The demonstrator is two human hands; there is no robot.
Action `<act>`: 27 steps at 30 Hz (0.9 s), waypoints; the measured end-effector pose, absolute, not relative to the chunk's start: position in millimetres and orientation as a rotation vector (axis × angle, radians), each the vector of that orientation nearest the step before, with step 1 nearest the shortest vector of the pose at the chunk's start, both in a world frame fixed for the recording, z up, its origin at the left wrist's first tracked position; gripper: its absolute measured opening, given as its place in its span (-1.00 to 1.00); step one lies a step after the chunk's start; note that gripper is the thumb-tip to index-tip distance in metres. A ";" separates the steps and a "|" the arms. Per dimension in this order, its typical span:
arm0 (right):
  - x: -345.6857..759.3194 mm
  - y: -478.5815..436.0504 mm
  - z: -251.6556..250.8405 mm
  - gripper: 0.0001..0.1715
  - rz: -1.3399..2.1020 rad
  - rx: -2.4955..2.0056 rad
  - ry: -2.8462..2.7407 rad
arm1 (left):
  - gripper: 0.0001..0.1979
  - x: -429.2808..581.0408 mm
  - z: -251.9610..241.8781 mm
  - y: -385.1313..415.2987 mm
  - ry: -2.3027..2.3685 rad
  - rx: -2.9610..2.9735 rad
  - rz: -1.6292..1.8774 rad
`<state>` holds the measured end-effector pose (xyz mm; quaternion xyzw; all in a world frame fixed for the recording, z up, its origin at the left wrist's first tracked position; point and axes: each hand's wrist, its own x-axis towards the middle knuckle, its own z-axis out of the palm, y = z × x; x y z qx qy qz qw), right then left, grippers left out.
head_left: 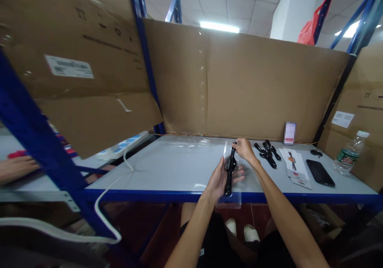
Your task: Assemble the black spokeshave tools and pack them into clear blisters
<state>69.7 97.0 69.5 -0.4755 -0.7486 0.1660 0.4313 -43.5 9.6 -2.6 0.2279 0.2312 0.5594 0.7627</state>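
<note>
My left hand (220, 179) cradles a black watch with its strap (229, 171) and a clear plastic sleeve (231, 196) over the table's front edge. The fingers curl under the watch. My right hand (245, 149) pinches the upper end of the strap. Both hands are closed on the watch. Several more black watch straps (267, 152) lie on the table just right of my right hand.
On the grey table (173, 168) with a blue edge lie printed cards (295, 167), a black phone (320, 172), a small black item (316, 152) and a water bottle (349, 153). Cardboard walls stand behind and at both sides. Another person's hand (16, 167) rests at far left. A white cable (107, 188) hangs down.
</note>
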 end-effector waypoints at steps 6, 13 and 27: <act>77.1 87.3 63.6 -0.72 0.438 -1.197 -1.792 | -0.58 -50.8 -1.4 13.7 0.429 0.191 1.232; 186.8 44.0 52.4 -0.58 0.423 -1.189 -1.396 | -0.56 -53.1 -8.0 15.2 0.365 0.184 1.270; 299.4 -50.9 -5.7 -0.45 0.176 -1.395 -0.881 | -0.61 -56.7 -7.3 13.9 0.369 0.194 1.299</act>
